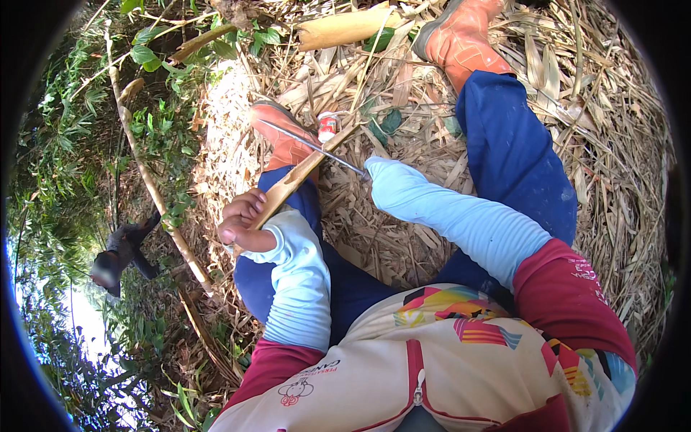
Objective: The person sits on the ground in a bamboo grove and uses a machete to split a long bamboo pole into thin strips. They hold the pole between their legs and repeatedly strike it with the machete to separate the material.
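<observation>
In my left hand (245, 219), bare and closed, lies the lower end of a pale split bamboo strip (284, 189). The strip slants up and right past my knee, with a notch or hollow along its upper face. My right hand (389, 181), covered in light blue cloth, is closed around the handle end of a long narrow-bladed knife (345, 165); the cloth hides its fingers. Its blade crosses the strip near the upper part, pointing up and left. Whether the edge bites into the bamboo, I cannot tell.
A red and white can (328, 124) stands beside my orange boot (272, 140); the other boot (461, 43) is farther off. Dry leaves and shavings (403, 245) cover the ground. A bamboo piece (345, 27) lies ahead, a long pole (147, 176) leftward. Another person (128, 248) is among the plants.
</observation>
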A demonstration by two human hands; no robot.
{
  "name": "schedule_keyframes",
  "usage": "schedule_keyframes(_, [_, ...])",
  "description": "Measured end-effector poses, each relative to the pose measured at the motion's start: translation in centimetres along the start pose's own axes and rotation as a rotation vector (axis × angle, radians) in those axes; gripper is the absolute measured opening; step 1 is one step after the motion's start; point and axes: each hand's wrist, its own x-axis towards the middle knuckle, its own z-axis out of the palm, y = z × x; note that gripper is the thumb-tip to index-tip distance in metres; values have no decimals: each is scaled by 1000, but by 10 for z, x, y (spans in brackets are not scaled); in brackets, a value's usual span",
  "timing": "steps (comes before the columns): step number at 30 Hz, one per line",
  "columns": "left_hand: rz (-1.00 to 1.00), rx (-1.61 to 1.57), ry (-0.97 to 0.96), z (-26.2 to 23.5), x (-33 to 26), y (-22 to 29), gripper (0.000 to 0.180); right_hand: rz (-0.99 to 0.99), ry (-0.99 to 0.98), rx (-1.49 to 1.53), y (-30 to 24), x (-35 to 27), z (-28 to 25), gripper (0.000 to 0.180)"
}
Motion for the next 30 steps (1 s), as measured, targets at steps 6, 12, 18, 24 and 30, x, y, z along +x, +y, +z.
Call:
schedule_keyframes(6, [-34, -91, 7, -4, 5, -2, 53, -118, 22, 27, -8, -2, 10, 22])
schedule_keyframes(12, [-77, -6, 22, -21, 12, -5, 63, 184, -68, -114, 45, 48, 12, 18])
schedule_keyframes(18, [-95, -38, -15, -25, 13, -6, 60, -41, -35, -5, 15, 19, -6, 19])
schedule_keyframes(24, [-77, -76, 43, -22, 15, -7, 57, 566, -205, -209, 106, 86, 15, 26])
schedule_keyframes(30, [-104, -202, -81, -54, 26, -23, 55, 444, -115, -226, 70, 63, 2, 27])
